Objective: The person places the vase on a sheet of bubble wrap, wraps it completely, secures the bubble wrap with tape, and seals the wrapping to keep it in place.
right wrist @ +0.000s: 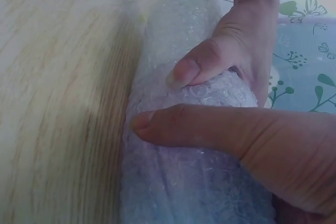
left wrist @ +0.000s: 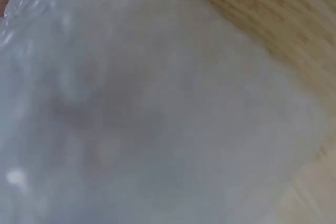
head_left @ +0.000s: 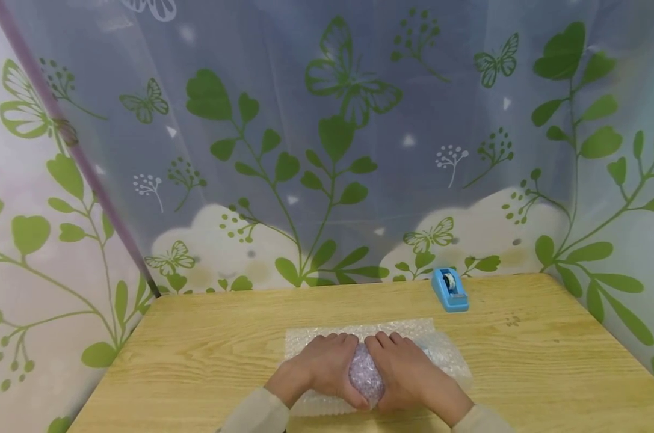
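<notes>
A purplish object wrapped in clear bubble wrap lies on the table in the head view. My left hand grips the bundle from the left, while my right hand grips it from the right. In the right wrist view both thumbs press on the rounded bubble-wrapped roll, close together. The fingers reach over its far side and are mostly hidden. Blurred bubble wrap fills most of the left wrist view. What exactly lies inside the wrap cannot be made out.
A blue tape dispenser stands near the table's back edge, right of the hands. The wooden table backs onto a hanging curtain printed with leaves and butterflies. Loose wrap spreads out beyond the right hand.
</notes>
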`<state>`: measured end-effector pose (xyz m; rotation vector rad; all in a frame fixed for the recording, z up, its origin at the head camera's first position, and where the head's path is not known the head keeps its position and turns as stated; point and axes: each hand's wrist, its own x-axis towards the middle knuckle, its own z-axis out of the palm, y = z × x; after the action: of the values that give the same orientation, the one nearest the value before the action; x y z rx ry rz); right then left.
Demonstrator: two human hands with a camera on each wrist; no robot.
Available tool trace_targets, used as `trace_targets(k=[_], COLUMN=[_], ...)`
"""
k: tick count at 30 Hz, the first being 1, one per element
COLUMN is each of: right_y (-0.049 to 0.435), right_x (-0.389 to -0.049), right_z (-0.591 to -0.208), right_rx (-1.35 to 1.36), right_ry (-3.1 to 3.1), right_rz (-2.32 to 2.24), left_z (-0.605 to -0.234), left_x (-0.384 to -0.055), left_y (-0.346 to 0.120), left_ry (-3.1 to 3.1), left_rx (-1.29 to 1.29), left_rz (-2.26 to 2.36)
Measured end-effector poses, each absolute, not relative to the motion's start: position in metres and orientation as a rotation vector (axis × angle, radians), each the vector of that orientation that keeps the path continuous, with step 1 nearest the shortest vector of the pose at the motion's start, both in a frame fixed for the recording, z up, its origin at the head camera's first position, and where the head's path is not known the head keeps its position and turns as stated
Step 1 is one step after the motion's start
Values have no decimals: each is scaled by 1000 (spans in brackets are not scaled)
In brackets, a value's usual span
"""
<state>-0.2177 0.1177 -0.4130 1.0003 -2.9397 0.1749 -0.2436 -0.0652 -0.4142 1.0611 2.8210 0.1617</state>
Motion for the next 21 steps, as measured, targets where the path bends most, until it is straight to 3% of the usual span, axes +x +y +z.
trace_targets(k=[11,21], right_y=[115,113], right_x=[-219,-220], right_z=[-410,-409], right_rx=[1001,1004], right_ry=[-2973,-2960], right_rz=[174,172], left_z=[-418,-414], left_x=[-226,-210], left_y=[-64,-61], left_ry=[3224,3379], left_rx=[1372,1322], left_rz=[-236,-490])
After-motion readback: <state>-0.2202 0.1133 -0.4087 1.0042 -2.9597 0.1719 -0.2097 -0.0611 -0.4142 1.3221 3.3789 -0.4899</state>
